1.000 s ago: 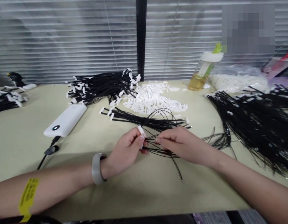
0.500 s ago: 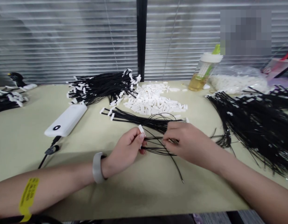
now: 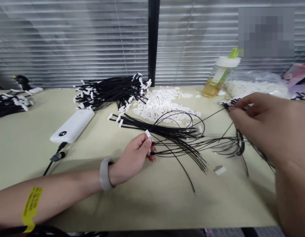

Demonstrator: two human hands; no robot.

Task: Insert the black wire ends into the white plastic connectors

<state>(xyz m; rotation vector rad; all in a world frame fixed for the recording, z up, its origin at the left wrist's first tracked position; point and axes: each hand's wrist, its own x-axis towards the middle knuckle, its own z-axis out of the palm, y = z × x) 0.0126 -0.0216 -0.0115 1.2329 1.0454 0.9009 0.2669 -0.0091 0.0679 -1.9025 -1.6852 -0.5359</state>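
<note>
My left hand (image 3: 132, 148) pinches 1 white connector (image 3: 147, 134) over the table (image 3: 117, 210); right hand (image 3: 268, 121) near-closed at black wire bundle (image 3: 225, 105), can't tell if gripping; looks like wire-picking, next needs steady left

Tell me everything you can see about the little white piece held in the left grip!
The white connector is small and narrow and looks like plastic. The left grip pinches it, leaning a little. Its upper end pokes out above the thumb, a bit shows lower down, and its middle is hidden. Thin black wires come out on the picture's right. I can't tell whether it touches the table.
</note>
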